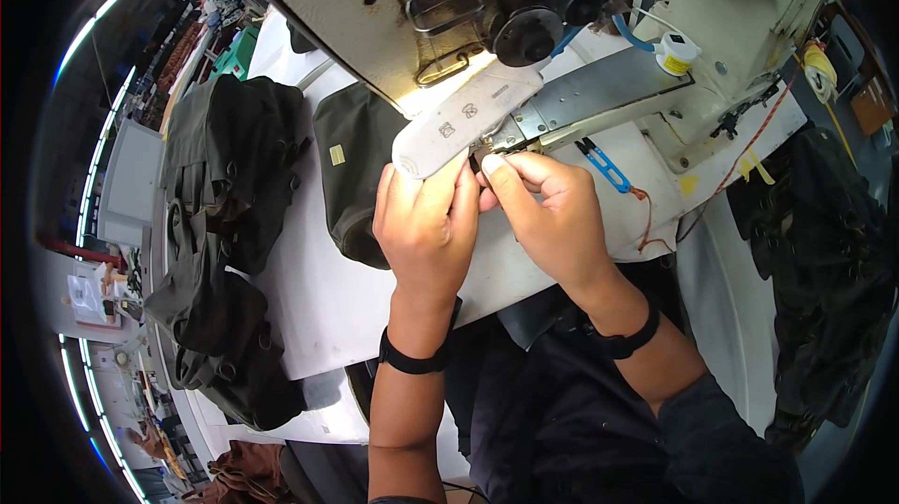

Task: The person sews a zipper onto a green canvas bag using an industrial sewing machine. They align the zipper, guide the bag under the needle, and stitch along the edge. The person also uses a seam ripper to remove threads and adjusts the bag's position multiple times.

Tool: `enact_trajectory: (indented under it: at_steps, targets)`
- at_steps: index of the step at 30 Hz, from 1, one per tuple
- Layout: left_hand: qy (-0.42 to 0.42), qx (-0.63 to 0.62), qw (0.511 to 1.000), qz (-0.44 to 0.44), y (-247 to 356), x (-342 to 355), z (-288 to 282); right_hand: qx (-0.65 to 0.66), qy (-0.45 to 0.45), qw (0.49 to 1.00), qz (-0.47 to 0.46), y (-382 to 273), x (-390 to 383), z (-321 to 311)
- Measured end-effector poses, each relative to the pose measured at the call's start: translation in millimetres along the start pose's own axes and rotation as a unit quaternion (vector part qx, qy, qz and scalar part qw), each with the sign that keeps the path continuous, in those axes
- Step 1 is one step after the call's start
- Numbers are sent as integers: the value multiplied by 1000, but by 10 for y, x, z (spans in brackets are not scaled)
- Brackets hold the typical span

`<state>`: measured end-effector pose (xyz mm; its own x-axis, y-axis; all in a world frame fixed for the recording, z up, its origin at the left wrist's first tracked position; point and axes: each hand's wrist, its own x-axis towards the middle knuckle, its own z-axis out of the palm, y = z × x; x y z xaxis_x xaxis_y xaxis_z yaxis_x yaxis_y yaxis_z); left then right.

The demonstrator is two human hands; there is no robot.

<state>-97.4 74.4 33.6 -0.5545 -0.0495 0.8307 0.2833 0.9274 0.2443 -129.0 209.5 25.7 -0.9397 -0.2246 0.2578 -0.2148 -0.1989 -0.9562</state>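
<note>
Under the head of an industrial sewing machine (599, 96), both hands meet near the needle area. My left hand (426, 228) has its fingers drawn together, their tips partly covered by a white oblong lamp-like unit (459, 125). Beside it, my right hand (552, 209) pinches with thumb and forefinger. Whatever is between the fingers of either hand is too small or hidden to name. A dark olive fabric bag (361, 195) with a small pale label lies just left of my left hand. To the right of my right hand rest blue thread snips (607, 167) on a reddish cord.
More dark bags (229, 176) are heaped along the white table's (309, 317) left side. Dark fabric pieces (824, 260) hang at the far right. A small white-and-yellow container (675, 54) is on the machine, and a red cord (749, 143) runs down its right side.
</note>
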Motion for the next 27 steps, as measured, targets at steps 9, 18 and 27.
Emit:
enact_trajectory:
  at_steps: [9,18,27]
  targets:
    - [-1,-17,1000,-22,25,7,33,-71,-15,997,15,6,-4,-96]
    - [-4,-13,1000,4,-33,59,50,-61,-32,998,10,-37,54,-126]
    - [2,-3,1000,-5,-48,18,49,-76,-24,997,-6,20,25,-113]
